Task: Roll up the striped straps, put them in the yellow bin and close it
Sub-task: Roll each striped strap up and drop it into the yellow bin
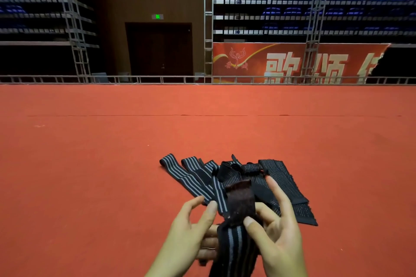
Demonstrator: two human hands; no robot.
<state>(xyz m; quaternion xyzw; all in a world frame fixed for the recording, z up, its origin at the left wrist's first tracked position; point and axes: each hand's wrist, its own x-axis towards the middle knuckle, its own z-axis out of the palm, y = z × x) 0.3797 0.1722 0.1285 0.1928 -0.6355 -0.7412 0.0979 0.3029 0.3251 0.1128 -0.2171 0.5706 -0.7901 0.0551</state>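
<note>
A: From the head camera, our left hand [186, 229] and right hand [276, 231] both pinch one strap [236, 238] at six o'clock, fingers [249, 222] clamped on it.

B: A loose end could unroll. The pile [225, 177] at twelve o'clock holds several straps, tangled beyond counting; we see no yellow bin.

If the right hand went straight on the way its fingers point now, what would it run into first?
The right hand points forward and slightly left. Its thumb already holds the strap; going on, the fingers would probably first meet the pile of striped straps on the red carpet. Depth is unclear, since the fingers may be above the pile.
</note>
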